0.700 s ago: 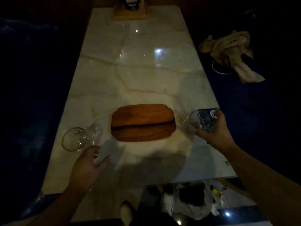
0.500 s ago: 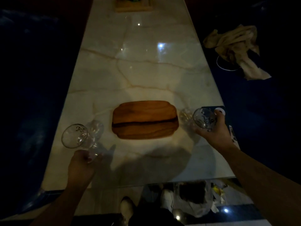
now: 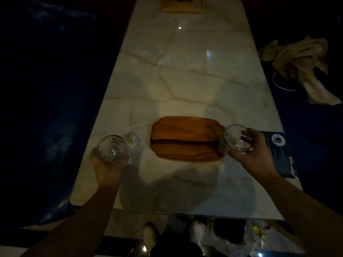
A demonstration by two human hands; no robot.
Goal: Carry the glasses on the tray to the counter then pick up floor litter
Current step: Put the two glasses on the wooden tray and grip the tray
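A brown wooden tray (image 3: 186, 139) lies bare on the pale marble table (image 3: 185, 71). My left hand (image 3: 107, 166) grips a clear glass (image 3: 111, 148) at the tray's left, over the table's left edge. To the right of that glass is a faint glassy shape, a second glass or a reflection; I cannot tell which. My right hand (image 3: 254, 154) holds another clear glass (image 3: 236, 137) just off the tray's right end. Plastic litter (image 3: 250, 236) lies on the floor below the table's near edge.
A dark card (image 3: 280, 154) lies on the table's right edge by my right hand. A crumpled beige cloth (image 3: 300, 62) and a white ring lie on the dark blue seat at right. A wooden holder (image 3: 182, 6) stands at the far end. My shoe (image 3: 150, 236) shows below.
My left hand reached forward and closed on the left glass, which has lifted slightly. My right hand kept its glass and moved a little toward the tray.
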